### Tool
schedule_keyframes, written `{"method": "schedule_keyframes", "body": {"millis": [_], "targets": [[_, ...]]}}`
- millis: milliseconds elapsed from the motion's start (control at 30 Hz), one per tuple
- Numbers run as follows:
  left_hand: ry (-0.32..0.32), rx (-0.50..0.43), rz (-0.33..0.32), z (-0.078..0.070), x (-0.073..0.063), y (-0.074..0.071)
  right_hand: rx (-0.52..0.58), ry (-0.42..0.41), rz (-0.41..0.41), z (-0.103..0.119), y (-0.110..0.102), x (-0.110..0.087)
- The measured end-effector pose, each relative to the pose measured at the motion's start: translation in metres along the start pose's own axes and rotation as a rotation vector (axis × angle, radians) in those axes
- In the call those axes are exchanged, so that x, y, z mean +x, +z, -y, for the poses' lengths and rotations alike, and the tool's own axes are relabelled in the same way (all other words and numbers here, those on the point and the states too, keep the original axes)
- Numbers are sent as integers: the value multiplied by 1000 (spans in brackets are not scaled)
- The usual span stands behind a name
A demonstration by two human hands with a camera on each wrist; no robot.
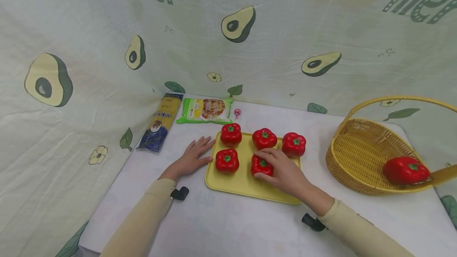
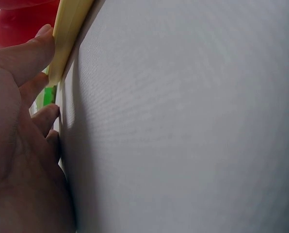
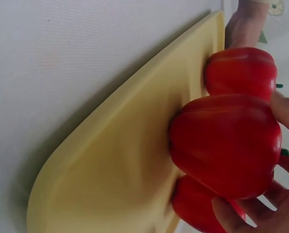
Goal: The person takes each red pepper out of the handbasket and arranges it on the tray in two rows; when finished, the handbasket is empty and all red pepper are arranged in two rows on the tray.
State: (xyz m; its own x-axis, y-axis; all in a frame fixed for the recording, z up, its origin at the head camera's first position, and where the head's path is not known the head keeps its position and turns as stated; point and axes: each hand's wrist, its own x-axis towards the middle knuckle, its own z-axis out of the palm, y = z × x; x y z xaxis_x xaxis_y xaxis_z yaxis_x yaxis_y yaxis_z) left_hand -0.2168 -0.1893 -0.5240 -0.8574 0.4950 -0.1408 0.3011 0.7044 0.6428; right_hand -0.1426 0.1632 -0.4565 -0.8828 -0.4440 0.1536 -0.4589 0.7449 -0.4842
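My right hand (image 1: 285, 171) reaches over the yellow tray (image 1: 246, 183) and grips a red bell pepper (image 3: 227, 145) from above, thumb and fingers around its upper sides. That pepper stands upright at the tray's middle, its green stem partly showing between the fingers. Several other red bell peppers stand about it, one at the left (image 1: 227, 161) and another at the back right corner (image 1: 294, 144). Beside the tray's left edge, my left hand (image 1: 191, 158) rests on the table with fingers spread. Its thumb (image 2: 35, 53) lies against the tray's rim in the left wrist view.
At the right, a woven yellow basket (image 1: 342, 169) with a tall handle holds one red bell pepper (image 1: 406, 170). Behind the tray lie a green and white food packet (image 1: 207, 110), a pink lollipop (image 1: 237, 112) and a blue and gold pasta packet (image 1: 162, 122). A printed cloth hangs behind.
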Motion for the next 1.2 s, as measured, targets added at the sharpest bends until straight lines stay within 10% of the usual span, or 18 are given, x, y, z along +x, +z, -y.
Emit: {"method": "schedule_keyframes", "body": {"millis": [1200], "targets": [[-19, -6, 5, -9, -2, -2, -12, 34, -76, -17, -37, -31]]}}
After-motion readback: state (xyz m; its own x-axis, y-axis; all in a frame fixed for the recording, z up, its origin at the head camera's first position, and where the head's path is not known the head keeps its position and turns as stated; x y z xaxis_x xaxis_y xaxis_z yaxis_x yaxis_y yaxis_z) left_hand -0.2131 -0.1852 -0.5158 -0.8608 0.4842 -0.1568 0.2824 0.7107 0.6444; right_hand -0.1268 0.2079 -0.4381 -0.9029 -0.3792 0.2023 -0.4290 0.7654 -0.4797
